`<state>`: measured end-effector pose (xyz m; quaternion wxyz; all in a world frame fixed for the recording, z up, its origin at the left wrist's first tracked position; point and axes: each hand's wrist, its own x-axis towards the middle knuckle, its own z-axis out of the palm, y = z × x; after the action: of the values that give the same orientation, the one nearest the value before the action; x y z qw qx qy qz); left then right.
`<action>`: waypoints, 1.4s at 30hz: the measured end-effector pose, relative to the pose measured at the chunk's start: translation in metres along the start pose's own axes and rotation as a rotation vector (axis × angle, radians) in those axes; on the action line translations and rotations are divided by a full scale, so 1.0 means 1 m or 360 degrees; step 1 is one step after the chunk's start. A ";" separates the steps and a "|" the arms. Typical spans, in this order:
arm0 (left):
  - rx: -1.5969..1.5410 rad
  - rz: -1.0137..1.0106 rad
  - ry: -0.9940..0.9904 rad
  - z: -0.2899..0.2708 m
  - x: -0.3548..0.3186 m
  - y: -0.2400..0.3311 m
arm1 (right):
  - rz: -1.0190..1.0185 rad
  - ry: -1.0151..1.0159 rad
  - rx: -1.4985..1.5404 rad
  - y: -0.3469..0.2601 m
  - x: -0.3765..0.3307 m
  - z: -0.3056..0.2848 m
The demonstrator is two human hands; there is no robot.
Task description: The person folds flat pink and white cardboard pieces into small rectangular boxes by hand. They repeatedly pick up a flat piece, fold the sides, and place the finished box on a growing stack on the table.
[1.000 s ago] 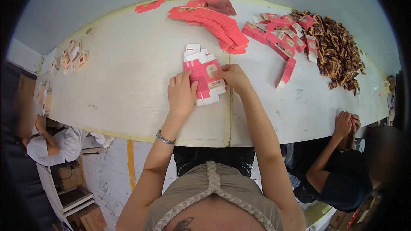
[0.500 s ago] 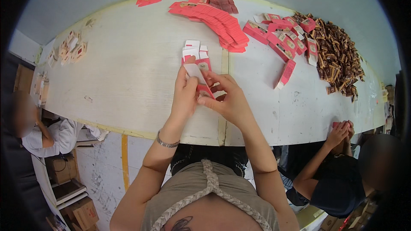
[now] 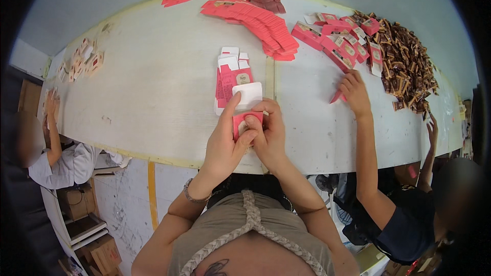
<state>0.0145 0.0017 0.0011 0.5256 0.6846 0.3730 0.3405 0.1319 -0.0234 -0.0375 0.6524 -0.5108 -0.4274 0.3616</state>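
Observation:
Both my hands hold a small pink carton (image 3: 238, 121) near the table's front edge. Its white end flap (image 3: 248, 93) stands up at the far end. My left hand (image 3: 224, 140) grips the carton's left side, the thumb along the front. My right hand (image 3: 269, 135) closes round the right side, its thumb pressed on the pink face. My fingers hide much of the carton, so I cannot tell whether anything is inside. Just beyond lies a small pile of flattened pink-and-white cartons (image 3: 225, 84).
Fanned flat pink cartons (image 3: 255, 23) lie farther back. To the right are filled-out pink boxes (image 3: 337, 53) and a heap of brown-wrapped sweets (image 3: 404, 66). A co-worker's hand (image 3: 354, 92) touches a pink box there. Pale small boxes (image 3: 84, 61) sit far left, near another person's hand (image 3: 52, 105).
My hands have drawn the carton nearer and turned it, so its white flap points away. The right-hand co-worker has reached onto the table, one hand at a pink box, the other by the sweets.

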 end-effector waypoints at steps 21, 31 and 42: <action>0.0071 0.0067 -0.0024 -0.022 -0.013 -0.006 | 0.0431 -0.0547 0.0377 -0.050 0.025 -0.018; 0.0141 0.0163 -0.0270 -0.026 -0.014 0.003 | 0.0472 -0.0691 0.0038 -0.078 0.031 -0.034; -0.0245 0.0117 -0.0192 -0.022 -0.016 0.001 | 0.0200 -0.0868 -0.0180 -0.078 0.020 -0.043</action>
<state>-0.0124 -0.0021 0.0054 0.5853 0.6746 0.2882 0.3453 0.1815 -0.0378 0.0374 0.4601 -0.4557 -0.5741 0.5011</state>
